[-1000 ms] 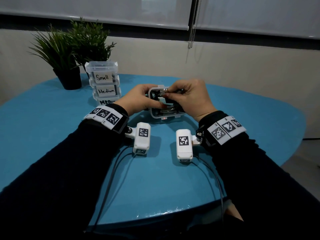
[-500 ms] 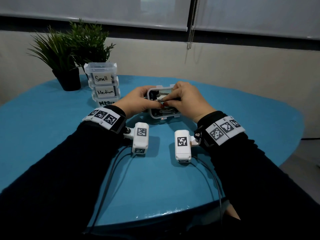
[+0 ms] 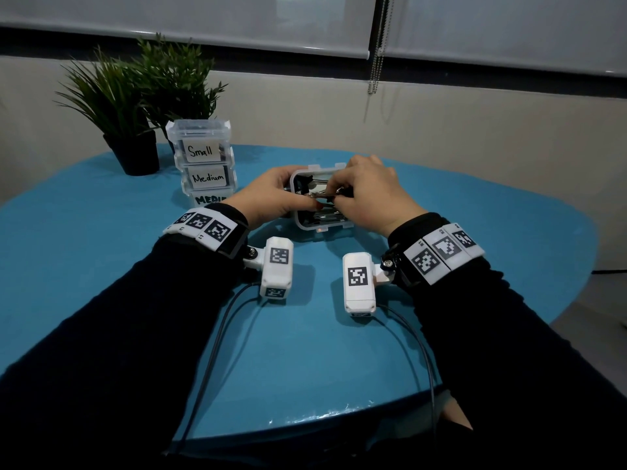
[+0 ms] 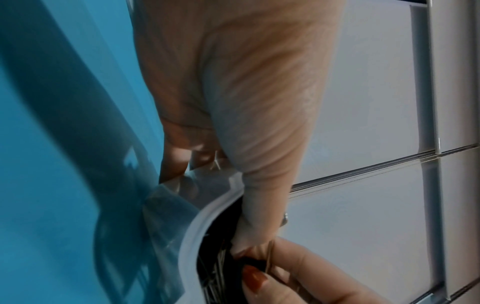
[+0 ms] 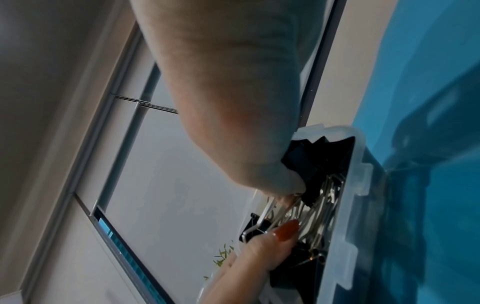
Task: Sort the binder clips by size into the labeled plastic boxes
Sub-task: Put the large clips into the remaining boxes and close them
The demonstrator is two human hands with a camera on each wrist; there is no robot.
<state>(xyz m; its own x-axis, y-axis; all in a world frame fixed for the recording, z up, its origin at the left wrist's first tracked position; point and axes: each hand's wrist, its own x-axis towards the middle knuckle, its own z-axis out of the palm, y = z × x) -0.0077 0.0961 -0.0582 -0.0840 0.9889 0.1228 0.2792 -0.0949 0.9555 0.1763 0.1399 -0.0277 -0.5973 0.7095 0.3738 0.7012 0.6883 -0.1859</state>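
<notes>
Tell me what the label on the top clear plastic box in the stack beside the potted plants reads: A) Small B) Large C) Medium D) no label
A: in the head view the top clear plastic box of the stack carries a white handwritten label reading "Small", with a "Medium" box under it.

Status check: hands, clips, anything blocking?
Left hand grips the open box, thumb on the clips. Right hand pinches a binder clip over it. Labeled stack closed, back left. Nothing blocking.
</notes>
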